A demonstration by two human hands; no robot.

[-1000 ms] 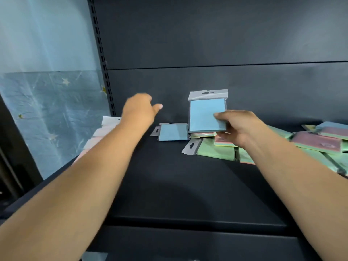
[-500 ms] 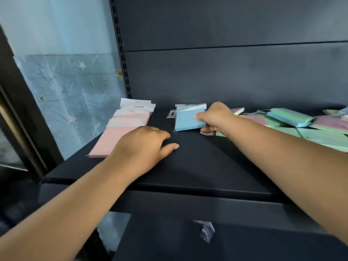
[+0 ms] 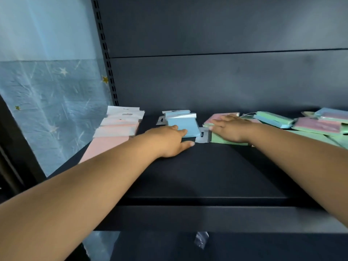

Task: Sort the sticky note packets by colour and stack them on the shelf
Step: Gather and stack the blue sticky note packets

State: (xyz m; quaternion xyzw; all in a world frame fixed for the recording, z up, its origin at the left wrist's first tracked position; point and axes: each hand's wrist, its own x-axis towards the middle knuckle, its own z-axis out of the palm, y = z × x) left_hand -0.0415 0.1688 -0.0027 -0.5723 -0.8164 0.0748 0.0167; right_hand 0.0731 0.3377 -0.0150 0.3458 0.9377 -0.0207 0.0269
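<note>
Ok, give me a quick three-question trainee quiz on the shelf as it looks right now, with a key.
1. True or false: the pink stack lies at the left end of the shelf.
2. Multiple choice: the left hand has its fingers against which pile? A) pink stack B) blue stack C) unsorted pile
3. Fill in: the right hand lies flat on a pink packet and a ____ packet.

Key: 1 true; 2 B; 3 green.
</note>
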